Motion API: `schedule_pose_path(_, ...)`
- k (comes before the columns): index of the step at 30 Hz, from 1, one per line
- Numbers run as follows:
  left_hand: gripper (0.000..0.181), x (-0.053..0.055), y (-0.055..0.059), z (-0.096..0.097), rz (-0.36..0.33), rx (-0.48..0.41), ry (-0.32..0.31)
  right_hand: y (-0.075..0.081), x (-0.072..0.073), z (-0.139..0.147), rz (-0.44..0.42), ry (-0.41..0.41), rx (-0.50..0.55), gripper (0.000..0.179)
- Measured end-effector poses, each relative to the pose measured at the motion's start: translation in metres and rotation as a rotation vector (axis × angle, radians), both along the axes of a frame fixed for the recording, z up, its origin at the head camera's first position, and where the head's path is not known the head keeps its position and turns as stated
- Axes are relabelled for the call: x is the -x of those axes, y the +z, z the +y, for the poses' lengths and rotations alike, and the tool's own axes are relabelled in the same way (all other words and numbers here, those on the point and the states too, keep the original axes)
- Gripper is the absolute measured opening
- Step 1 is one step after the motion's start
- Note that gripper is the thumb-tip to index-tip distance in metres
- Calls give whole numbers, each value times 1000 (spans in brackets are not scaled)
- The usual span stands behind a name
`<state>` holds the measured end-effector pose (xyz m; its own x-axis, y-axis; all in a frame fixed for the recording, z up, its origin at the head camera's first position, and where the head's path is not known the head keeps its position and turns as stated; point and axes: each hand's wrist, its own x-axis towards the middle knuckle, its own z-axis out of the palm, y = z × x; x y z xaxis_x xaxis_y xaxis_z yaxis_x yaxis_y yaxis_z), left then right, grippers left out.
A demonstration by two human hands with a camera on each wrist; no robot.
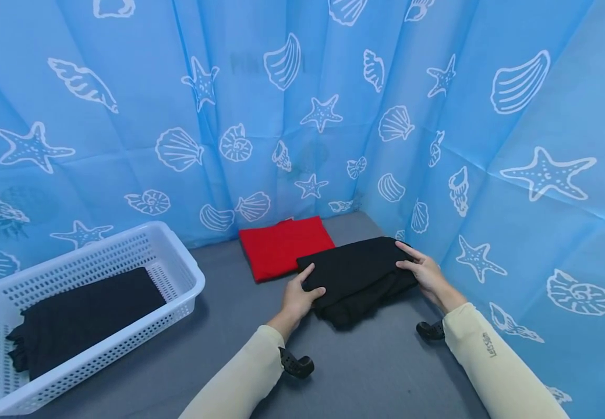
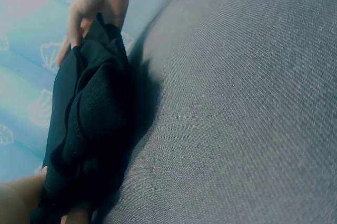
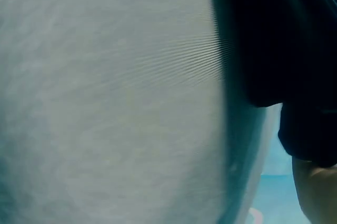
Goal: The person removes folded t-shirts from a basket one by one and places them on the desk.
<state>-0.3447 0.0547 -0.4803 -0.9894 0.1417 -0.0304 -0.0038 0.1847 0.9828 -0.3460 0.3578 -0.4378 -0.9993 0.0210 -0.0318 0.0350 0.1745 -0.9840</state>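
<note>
Both hands hold a folded black garment [image 1: 357,270] by its two ends, just above the grey surface. My left hand [image 1: 297,299] grips its left end, thumb on top. At the right end my right hand [image 1: 429,278] pinches the far corner, with fingers partly hidden by the fabric. Loose folds hang along the near side; the left wrist view shows the layered cloth [image 2: 92,113] edge-on. Behind it lies a folded red garment [image 1: 281,247], its near right part covered from view. In the right wrist view dark fabric [image 3: 284,34] fills the upper right.
A white perforated basket [image 1: 184,311] stands at the left, holding another folded black garment [image 1: 92,314]. Blue curtains [image 1: 250,110] with white shell prints border the grey surface [image 1: 218,355] at the back and right.
</note>
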Motion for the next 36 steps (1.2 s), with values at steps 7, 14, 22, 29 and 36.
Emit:
schedule_pose_path(7,66,0,0,-3,35,74,30,-11,0,2,-6,-14,-114,58)
schedule_pose_path(14,65,-4,4,-2,26,92,21,-13,0,3,-31,-32,-216,56)
schedule_pose_path(22,58,-17,3,-4,28,20,-9,-17,0,6,-66,-25,-320,56)
schedule_pose_path(29,49,-27,4,-11,47,32,-46,-11,-13,12,-112,-1,-278,58)
schedule_pose_path(36,33,-29,9,-27,15,4,-122,7,-20,14,-47,-63,-340,58)
